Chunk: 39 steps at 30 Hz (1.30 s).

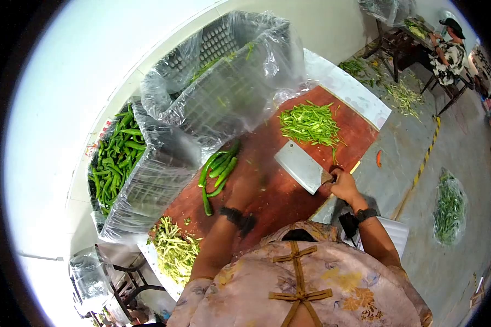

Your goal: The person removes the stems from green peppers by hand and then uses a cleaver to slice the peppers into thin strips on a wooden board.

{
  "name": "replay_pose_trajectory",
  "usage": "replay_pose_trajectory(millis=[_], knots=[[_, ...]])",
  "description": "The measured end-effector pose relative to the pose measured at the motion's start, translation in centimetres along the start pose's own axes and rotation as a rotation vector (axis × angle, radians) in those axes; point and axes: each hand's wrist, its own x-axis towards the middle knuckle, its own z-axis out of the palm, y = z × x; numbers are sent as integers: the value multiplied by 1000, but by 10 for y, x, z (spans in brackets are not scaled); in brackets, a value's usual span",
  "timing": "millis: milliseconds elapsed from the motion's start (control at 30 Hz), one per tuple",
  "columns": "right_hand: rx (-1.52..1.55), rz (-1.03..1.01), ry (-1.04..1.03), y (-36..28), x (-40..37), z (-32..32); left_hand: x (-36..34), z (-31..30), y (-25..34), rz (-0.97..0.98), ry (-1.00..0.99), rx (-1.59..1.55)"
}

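My right hand is closed around the handle of a cleaver, whose broad blade lies over the reddish cutting board. My left hand is smeared by motion above the board, so its fingers cannot be made out. Just left of it lie several long green chili peppers. Beyond the blade sits a heap of green pepper strips. Pale green pepper scraps are piled at the near left corner of the table.
A plastic-lined crate full of green peppers stands left, with another lined crate behind it. A red pepper and a bag of greens lie on the floor. Another person sits far right.
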Motion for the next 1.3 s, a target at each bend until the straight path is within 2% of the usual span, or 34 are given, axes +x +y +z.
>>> replay_pose_trajectory(millis=[133,233,300,400,500,633,733,833,900,967,1000,1133,1167,1200,1233,1267,1300], knots=[[-19,-55,13,13,1,8,-4,-12,10,125,142,-3],[98,-21,0,12,-11,0,4,-15,34,75,70,-131],[634,172,-122,10,-23,-6,12,-13,52,9,21,-213],[763,195,-43,12,-42,-15,25,-3,71,-92,-42,-301],[734,238,1,32,-58,-11,37,28,66,-18,-93,-123],[627,232,55,45,-78,-1,37,30,79,48,-111,-251],[469,182,123,45,-84,5,36,15,92,16,-173,-295],[441,190,116,42,-81,8,35,9,98,-90,-245,-251],[452,168,95,43,-73,12,34,13,94,-56,-81,-301],[461,140,73,42,-63,14,36,9,89,-18,-33,-309],[559,166,8,35,-57,14,38,3,88,24,10,-317],[773,233,-130,1,-37,16,39,-31,98,96,1,-364],[610,171,-186,0,-28,18,43,-29,93,104,-25,-272],[605,162,-189,-7,-24,15,46,-28,88,109,-50,-178],[138,-28,-81,-14,-21,13,47,-25,85,103,-44,-176],[-328,-215,33,-21,-20,11,48,-22,84,34,-80,-362],[-270,-188,101,-43,-24,0,49,-20,84,-33,-116,-549]])
